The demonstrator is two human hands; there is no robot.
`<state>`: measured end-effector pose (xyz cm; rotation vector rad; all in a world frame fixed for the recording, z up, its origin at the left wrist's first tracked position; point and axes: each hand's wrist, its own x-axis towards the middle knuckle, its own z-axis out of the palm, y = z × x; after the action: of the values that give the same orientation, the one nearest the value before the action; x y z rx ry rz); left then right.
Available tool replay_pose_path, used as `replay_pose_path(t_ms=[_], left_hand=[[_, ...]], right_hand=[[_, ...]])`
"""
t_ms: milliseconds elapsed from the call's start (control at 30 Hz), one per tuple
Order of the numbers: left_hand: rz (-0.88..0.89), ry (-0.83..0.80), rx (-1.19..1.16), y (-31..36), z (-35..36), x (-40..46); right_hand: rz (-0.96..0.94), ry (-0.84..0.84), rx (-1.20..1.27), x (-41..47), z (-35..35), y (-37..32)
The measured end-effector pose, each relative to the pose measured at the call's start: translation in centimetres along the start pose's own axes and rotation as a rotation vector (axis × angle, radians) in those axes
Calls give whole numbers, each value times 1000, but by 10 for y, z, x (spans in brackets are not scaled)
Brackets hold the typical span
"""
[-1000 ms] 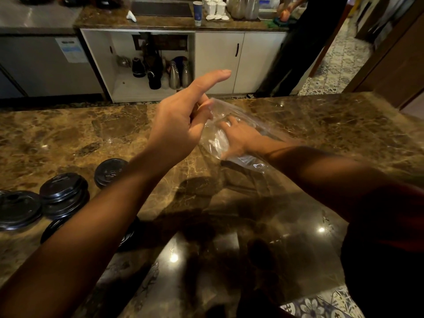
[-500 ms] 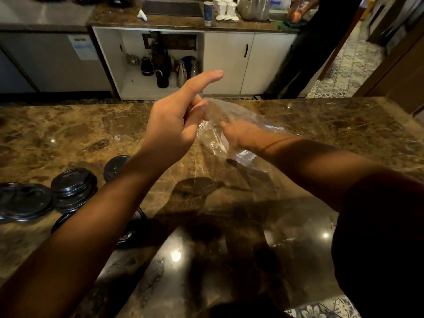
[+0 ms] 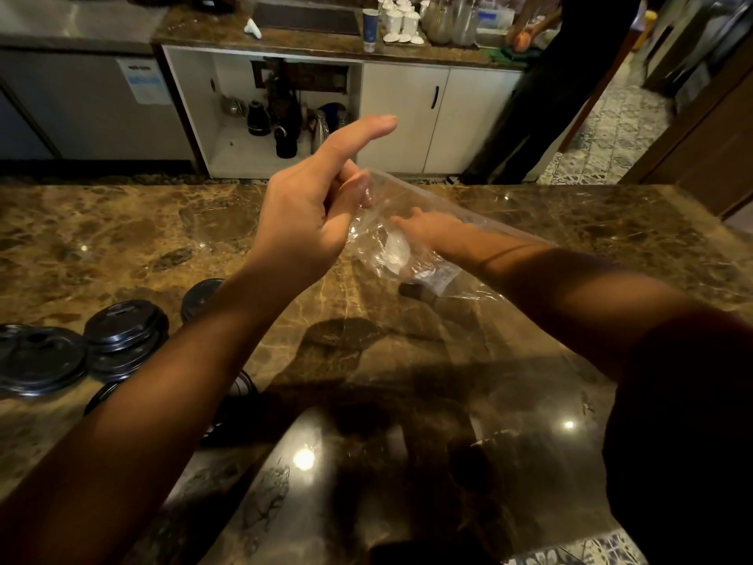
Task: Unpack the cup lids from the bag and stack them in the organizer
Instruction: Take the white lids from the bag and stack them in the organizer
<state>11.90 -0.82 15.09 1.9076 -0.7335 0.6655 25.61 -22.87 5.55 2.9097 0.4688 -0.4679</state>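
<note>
One clear plastic bag (image 3: 411, 238) is held above the brown marble surface (image 3: 407, 352), between the two hands. The left hand (image 3: 309, 210) pinches the bag's near-left edge between thumb and curled fingers, with the index finger extended straight and free of the plastic. The right hand (image 3: 423, 234) sits inside the bag, seen through the film; its fingers point toward the left hand, but whether they grasp anything cannot be determined through the creased plastic. The bag's contents cannot be made out; only a pale glare patch shows near the fingers.

Black cup lids (image 3: 122, 332) lie on the surface at the left, well apart from the bag. Four groups are countable: one lid at the left frame edge, cut off by the frame; one stack of several lids just beside it; one lid farther back, partly hidden by the left forearm; and one lid nearer the camera, mostly hidden under that forearm. The count within the stack is not readable.

One dark sleeve (image 3: 684, 422) covers the right upper arm at lower right.

Behind the surface stands one open cabinet (image 3: 285, 116) holding several kettles and flasks, too small to count reliably. One person in dark clothing (image 3: 542, 95) stands at the back counter, cut off by the top of the frame.
</note>
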Motion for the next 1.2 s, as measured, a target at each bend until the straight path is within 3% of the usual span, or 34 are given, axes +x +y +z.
replay_pose_path(t_ms=[300,833,1000,1200], left_hand=[[-21,-15,-24,-1,0,-3],[-26,-22,100,2,15,5],[-63,-14,178,9,17,9],[-110,-44,214,15,27,9]], right_hand=[[-20,-48,288,1,-7,2],[-96,277,690,-77,-40,-22],[51,429,716,-128,-49,-16],[57,546,814,-176,-33,-21]])
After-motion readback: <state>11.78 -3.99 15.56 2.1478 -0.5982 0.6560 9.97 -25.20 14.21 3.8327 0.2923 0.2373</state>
